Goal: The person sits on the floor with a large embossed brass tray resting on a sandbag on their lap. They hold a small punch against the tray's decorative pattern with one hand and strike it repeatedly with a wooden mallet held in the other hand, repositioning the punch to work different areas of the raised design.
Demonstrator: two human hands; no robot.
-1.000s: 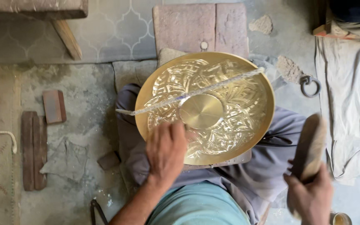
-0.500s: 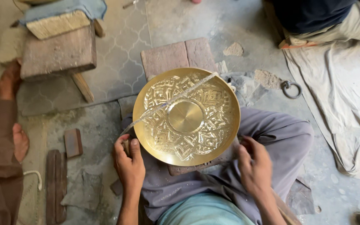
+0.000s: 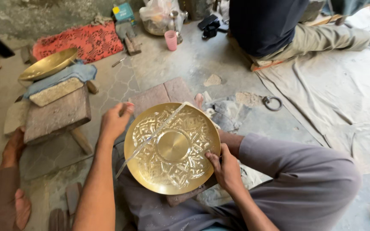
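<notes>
On cracked concrete floor (image 3: 219, 64), right hand (image 3: 227, 169) pinching engraved brass plate (image 3: 172, 147), left hand (image 3: 114, 121) loosely curled

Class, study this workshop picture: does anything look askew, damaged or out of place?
A second brass bowl sits tilted on a blue cloth atop the wooden stool. The engraved brass plate looks undamaged; a clear strip lies across it.

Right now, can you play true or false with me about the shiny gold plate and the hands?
1. The right hand touches the engraved brass plate at its rim. True.
2. The left hand lies flat on the plate's middle. False: it is raised by the plate's upper left edge.
3. A second brass dish sits on the wooden stool. True.
4. The pink cup stands on the plate. False: it stands far off on the floor.
</notes>
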